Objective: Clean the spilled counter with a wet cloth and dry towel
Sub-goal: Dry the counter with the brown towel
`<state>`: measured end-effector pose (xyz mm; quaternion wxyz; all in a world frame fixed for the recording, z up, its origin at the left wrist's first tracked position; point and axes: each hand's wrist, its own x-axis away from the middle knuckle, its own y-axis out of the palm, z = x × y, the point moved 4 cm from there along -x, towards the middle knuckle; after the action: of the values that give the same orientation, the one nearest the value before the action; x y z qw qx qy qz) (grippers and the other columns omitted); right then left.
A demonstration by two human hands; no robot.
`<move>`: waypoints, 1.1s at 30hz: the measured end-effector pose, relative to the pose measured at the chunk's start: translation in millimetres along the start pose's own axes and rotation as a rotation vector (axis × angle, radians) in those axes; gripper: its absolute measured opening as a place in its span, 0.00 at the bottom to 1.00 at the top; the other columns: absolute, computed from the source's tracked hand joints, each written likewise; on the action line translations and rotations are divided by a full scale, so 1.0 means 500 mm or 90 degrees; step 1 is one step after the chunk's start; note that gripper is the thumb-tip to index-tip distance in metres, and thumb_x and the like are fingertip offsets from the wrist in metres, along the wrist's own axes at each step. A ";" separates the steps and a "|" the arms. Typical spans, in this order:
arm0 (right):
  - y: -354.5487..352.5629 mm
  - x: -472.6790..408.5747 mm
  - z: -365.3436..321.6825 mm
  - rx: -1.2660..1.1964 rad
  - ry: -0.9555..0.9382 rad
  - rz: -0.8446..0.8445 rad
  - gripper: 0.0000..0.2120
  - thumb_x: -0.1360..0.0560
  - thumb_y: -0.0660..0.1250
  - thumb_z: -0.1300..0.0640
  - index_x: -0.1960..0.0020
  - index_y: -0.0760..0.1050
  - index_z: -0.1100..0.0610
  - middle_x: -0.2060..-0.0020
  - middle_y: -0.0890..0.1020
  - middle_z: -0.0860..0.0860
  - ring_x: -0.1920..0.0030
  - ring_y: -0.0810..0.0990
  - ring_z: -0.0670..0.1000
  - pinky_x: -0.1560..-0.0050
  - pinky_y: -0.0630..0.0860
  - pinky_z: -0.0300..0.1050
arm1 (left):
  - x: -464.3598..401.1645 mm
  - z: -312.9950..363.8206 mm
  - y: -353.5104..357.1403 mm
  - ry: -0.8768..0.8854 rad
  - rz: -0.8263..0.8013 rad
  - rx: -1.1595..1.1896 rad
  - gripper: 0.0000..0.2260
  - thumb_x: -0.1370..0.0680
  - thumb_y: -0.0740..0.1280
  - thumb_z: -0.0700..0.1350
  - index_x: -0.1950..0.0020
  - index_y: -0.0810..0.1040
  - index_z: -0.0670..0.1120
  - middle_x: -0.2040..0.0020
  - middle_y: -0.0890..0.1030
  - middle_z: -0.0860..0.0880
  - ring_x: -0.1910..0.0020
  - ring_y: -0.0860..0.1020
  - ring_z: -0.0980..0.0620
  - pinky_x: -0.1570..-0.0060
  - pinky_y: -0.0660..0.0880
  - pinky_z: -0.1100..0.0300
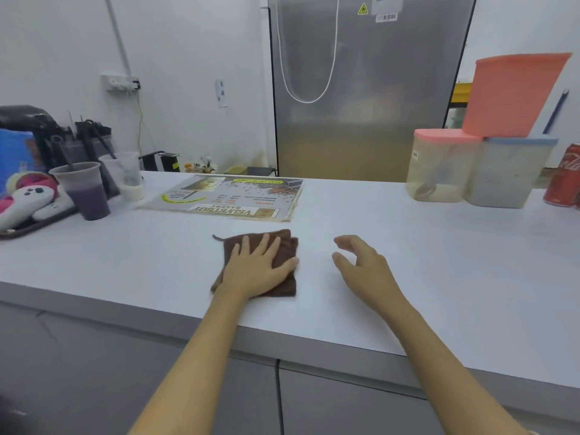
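— Near the front edge of the worktop (pixel 408 277), what's under the left hand (pixel 257 268)?

— A folded brown cloth (pixel 282 246); the fingers lie straight and spread flat on it, pressing down. Wet or dry, I cannot tell.

— And the right hand (pixel 364 265)?

— Just beside the cloth, apart from it, fingers loosely curled, holding nothing.

— What's hard to make out?

— The menu sheet (pixel 226 197) toward the back edge reads upside down, its small print blurred. At the left edge a tray (pixel 37 222) and a plush toy (pixel 28 199) are cut off. At the right edge a red can (pixel 563 180) is cut off too.

— Containers?

— 1 cup (pixel 83 189) at the left holds purple liquid. 2 clear tubs stand at the back right: the pink-lidded tub (pixel 439 164) has pale grains and a scoop, the blue-lidded tub (pixel 508 174) is too cloudy to read. An orange tub (pixel 514 92) sits on top of them.
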<state>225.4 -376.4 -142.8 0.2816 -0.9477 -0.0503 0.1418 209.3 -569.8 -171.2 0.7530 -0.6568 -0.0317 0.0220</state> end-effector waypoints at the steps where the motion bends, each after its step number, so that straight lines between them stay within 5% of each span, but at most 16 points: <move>1: 0.011 -0.002 -0.005 0.007 -0.003 -0.010 0.15 0.21 0.59 0.56 0.34 0.69 0.53 0.35 0.74 0.46 0.46 0.71 0.43 0.46 0.63 0.34 | 0.015 0.011 0.002 0.020 0.002 0.006 0.31 0.23 0.45 0.68 0.22 0.46 0.57 0.22 0.45 0.55 0.23 0.43 0.42 0.26 0.41 0.48; 7: 0.043 -0.025 -0.027 0.015 -0.038 -0.042 0.15 0.21 0.59 0.56 0.34 0.70 0.53 0.35 0.74 0.46 0.46 0.71 0.43 0.46 0.63 0.35 | 0.087 -0.043 0.014 0.010 -0.006 0.016 0.23 0.18 0.42 0.58 0.23 0.44 0.58 0.22 0.43 0.58 0.23 0.41 0.49 0.25 0.42 0.52; 13: 0.019 -0.029 0.003 -0.022 -0.010 -0.018 0.15 0.21 0.59 0.58 0.35 0.71 0.55 0.36 0.76 0.47 0.40 0.73 0.46 0.47 0.62 0.34 | 0.007 -0.059 -0.006 -0.115 0.000 0.003 0.26 0.19 0.44 0.56 0.22 0.46 0.50 0.21 0.45 0.50 0.23 0.43 0.43 0.26 0.42 0.47; 22: 0.028 -0.029 -0.010 -0.032 -0.051 -0.028 0.15 0.21 0.59 0.58 0.34 0.69 0.54 0.36 0.75 0.47 0.39 0.73 0.45 0.49 0.62 0.32 | 0.036 -0.016 0.011 -0.025 -0.006 0.005 0.28 0.20 0.46 0.61 0.22 0.45 0.54 0.22 0.44 0.53 0.23 0.42 0.49 0.25 0.42 0.51; 26: 0.020 -0.045 -0.015 0.009 -0.044 -0.042 0.16 0.21 0.58 0.56 0.33 0.68 0.52 0.35 0.73 0.45 0.55 0.73 0.44 0.50 0.63 0.35 | -0.048 -0.039 -0.004 -0.052 -0.007 0.011 0.28 0.19 0.46 0.60 0.22 0.45 0.51 0.21 0.45 0.53 0.23 0.43 0.47 0.25 0.42 0.50; 33: 0.057 -0.092 -0.043 0.013 -0.004 -0.012 0.15 0.21 0.59 0.57 0.34 0.69 0.52 0.35 0.74 0.45 0.51 0.71 0.44 0.49 0.63 0.35 | -0.146 -0.015 -0.008 0.068 -0.023 0.004 0.27 0.20 0.46 0.63 0.23 0.46 0.58 0.22 0.45 0.54 0.23 0.42 0.43 0.26 0.40 0.46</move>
<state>188.3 -419.4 -130.3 0.2922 -0.9438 -0.0586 0.1428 137.2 -583.4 -169.4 0.7558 -0.6542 -0.0036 -0.0266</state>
